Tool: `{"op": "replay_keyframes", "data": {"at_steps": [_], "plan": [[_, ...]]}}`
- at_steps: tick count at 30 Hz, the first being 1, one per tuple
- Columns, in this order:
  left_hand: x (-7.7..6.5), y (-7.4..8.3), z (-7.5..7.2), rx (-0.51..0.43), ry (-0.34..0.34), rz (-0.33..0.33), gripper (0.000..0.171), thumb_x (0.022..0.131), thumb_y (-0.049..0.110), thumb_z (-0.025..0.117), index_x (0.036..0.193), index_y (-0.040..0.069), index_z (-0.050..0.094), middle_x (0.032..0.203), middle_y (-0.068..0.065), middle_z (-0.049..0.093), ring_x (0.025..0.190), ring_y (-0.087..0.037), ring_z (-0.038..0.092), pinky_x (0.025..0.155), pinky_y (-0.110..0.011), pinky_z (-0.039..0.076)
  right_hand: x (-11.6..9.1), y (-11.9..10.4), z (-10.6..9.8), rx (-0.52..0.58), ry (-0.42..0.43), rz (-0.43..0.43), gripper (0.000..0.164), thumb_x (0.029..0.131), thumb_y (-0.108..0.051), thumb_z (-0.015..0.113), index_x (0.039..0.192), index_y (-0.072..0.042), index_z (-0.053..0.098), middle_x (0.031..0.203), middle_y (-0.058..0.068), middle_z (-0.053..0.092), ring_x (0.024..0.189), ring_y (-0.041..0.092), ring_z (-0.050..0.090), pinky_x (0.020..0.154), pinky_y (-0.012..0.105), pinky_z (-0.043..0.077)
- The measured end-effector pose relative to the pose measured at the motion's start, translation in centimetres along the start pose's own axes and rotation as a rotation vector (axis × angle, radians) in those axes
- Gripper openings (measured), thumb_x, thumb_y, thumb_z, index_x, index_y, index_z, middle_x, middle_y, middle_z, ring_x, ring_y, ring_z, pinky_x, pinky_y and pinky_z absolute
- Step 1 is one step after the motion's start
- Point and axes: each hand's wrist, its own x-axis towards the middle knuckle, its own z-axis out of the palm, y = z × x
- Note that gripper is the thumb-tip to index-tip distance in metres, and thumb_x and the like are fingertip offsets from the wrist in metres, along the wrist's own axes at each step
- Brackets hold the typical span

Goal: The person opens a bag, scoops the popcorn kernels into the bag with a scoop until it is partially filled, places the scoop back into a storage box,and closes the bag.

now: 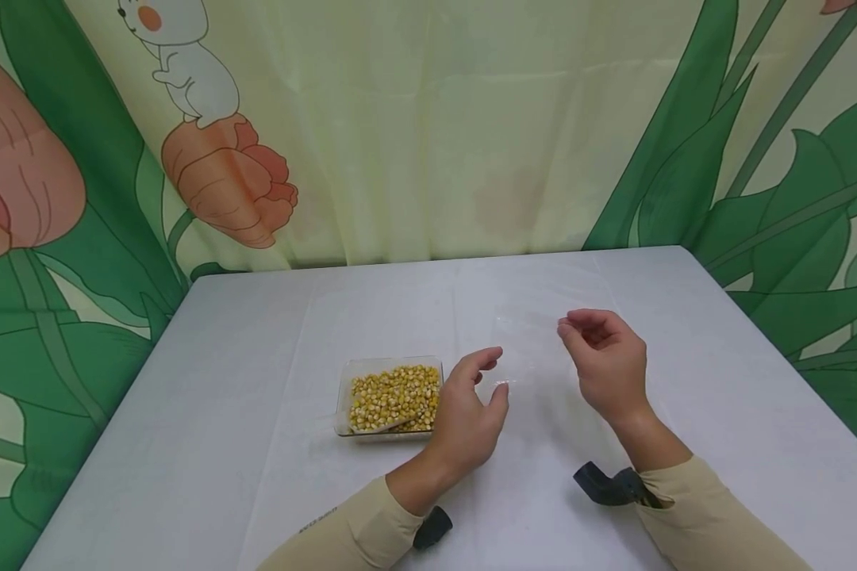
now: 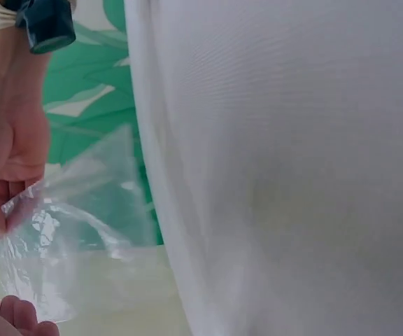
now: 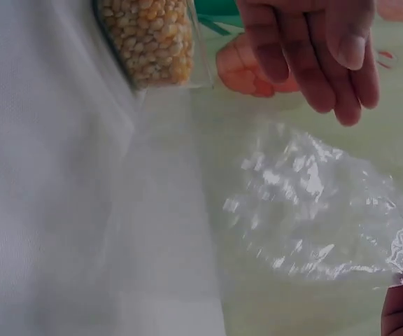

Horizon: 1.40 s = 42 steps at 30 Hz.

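A clear plastic bag (image 2: pixel 82 238) hangs from the right hand (image 1: pixel 609 361), whose thumb and fingertips pinch one edge of it. In the head view the bag is almost invisible against the white cloth; in the right wrist view it looks crumpled and shiny. The left hand (image 1: pixel 467 416) is beside it with thumb and fingers spread apart, and the right wrist view shows a gap between its fingertips and the bag. Just left of that hand stands a clear rectangular container (image 1: pixel 344 396) of yellow corn kernels (image 1: pixel 400 392). A pale, thin-edged object (image 1: pixel 389 427) lies partly among the kernels.
The white-covered table (image 1: pixel 257 333) spreads around the hands and container. Behind it hangs a curtain (image 1: pixel 428 143) printed with flowers, leaves and a white animal. Dark devices (image 1: pixel 607 484) are strapped at both wrists.
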Motion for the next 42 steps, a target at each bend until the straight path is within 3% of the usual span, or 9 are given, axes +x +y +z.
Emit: {"op": "replay_keyframes", "data": {"at_steps": [2, 7, 10, 15, 22, 27, 30, 38, 42], "plan": [[0.1, 0.2, -0.2, -0.01, 0.0, -0.007, 0.034, 0.094, -0.003, 0.064, 0.127, -0.002, 0.06, 0.127, -0.011, 0.063, 0.117, -0.023, 0.059, 0.098, -0.043, 0.048, -0.3, -0.5, 0.1, -0.003, -0.002, -0.03, 0.014, 0.09, 0.004, 0.07, 0.104, 0.008, 0.066, 0.094, 0.005, 0.07, 0.081, 0.004, 0.063, 0.068, 0.013, 0.05], [0.4, 0.7, -0.5, -0.05, -0.003, 0.0, 0.029, 0.096, 0.007, 0.066, 0.124, -0.002, 0.062, 0.122, -0.009, 0.065, 0.112, -0.022, 0.061, 0.095, -0.038, 0.051, -0.9, -1.5, 0.3, 0.049, -0.027, -0.084, 0.015, 0.086, 0.011, 0.071, 0.1, 0.01, 0.065, 0.09, -0.005, 0.068, 0.082, 0.005, 0.064, 0.071, 0.013, 0.051], [0.6, 1.0, -0.7, -0.07, -0.014, -0.016, 0.027, 0.098, 0.011, 0.065, 0.122, -0.002, 0.063, 0.117, -0.008, 0.066, 0.106, -0.02, 0.062, 0.093, -0.035, 0.052, -1.1, -1.9, 0.5, 0.092, -0.045, -0.124, 0.014, 0.084, 0.014, 0.07, 0.097, 0.012, 0.065, 0.088, -0.002, 0.068, 0.082, 0.007, 0.064, 0.074, 0.014, 0.051], [0.9, 1.4, -1.1, -0.087, -0.054, -0.141, 0.029, 0.103, 0.026, 0.059, 0.119, 0.003, 0.066, 0.108, -0.001, 0.068, 0.098, -0.014, 0.062, 0.085, -0.03, 0.053, -1.6, -2.3, 0.8, 0.115, -0.076, -0.223, 0.015, 0.082, 0.016, 0.071, 0.094, 0.01, 0.065, 0.086, 0.014, 0.068, 0.08, 0.008, 0.061, 0.074, 0.015, 0.05], [1.6, 1.7, -1.7, -0.178, -0.063, -0.259, 0.037, 0.106, 0.034, 0.052, 0.109, 0.001, 0.07, 0.1, -0.004, 0.07, 0.093, -0.016, 0.067, 0.083, -0.032, 0.054, -2.1, -2.9, 1.1, 0.161, -0.133, -0.317, 0.026, 0.074, 0.026, 0.07, 0.093, 0.009, 0.065, 0.084, 0.015, 0.066, 0.08, 0.008, 0.061, 0.075, 0.015, 0.05], [2.0, 1.6, -1.8, -0.312, -0.082, -0.381, 0.038, 0.106, 0.028, 0.05, 0.107, -0.005, 0.068, 0.097, -0.008, 0.071, 0.089, -0.018, 0.068, 0.082, -0.031, 0.056, -2.4, -3.0, 1.1, 0.163, -0.173, -0.321, 0.027, 0.074, 0.026, 0.071, 0.093, 0.007, 0.066, 0.084, 0.013, 0.066, 0.079, 0.008, 0.061, 0.074, 0.014, 0.05], [2.1, 1.7, -1.9, -0.338, -0.08, -0.412, 0.031, 0.105, 0.022, 0.052, 0.105, -0.005, 0.068, 0.096, -0.01, 0.071, 0.087, -0.018, 0.068, 0.081, -0.031, 0.056, -2.5, -3.0, 1.0, 0.14, -0.191, -0.316, 0.029, 0.074, 0.025, 0.071, 0.095, 0.006, 0.066, 0.086, 0.013, 0.066, 0.08, 0.008, 0.061, 0.074, 0.014, 0.05], [2.0, 1.7, -1.9, -0.347, -0.068, -0.401, 0.025, 0.103, 0.019, 0.055, 0.1, -0.003, 0.067, 0.093, -0.009, 0.07, 0.085, -0.017, 0.067, 0.08, -0.031, 0.057, -2.6, -3.2, 0.9, 0.155, -0.27, -0.247, 0.031, 0.075, 0.021, 0.073, 0.102, 0.008, 0.064, 0.094, 0.013, 0.067, 0.088, 0.008, 0.065, 0.078, 0.016, 0.052], [1.8, 1.8, -2.1, -0.309, -0.097, -0.381, 0.023, 0.102, 0.022, 0.058, 0.101, 0.001, 0.068, 0.096, -0.009, 0.07, 0.087, -0.016, 0.066, 0.081, -0.031, 0.056, -2.4, -3.5, 0.9, 0.093, -0.283, -0.203, 0.029, 0.08, 0.014, 0.074, 0.105, 0.006, 0.065, 0.096, 0.009, 0.069, 0.086, 0.008, 0.064, 0.077, 0.016, 0.052]]}}
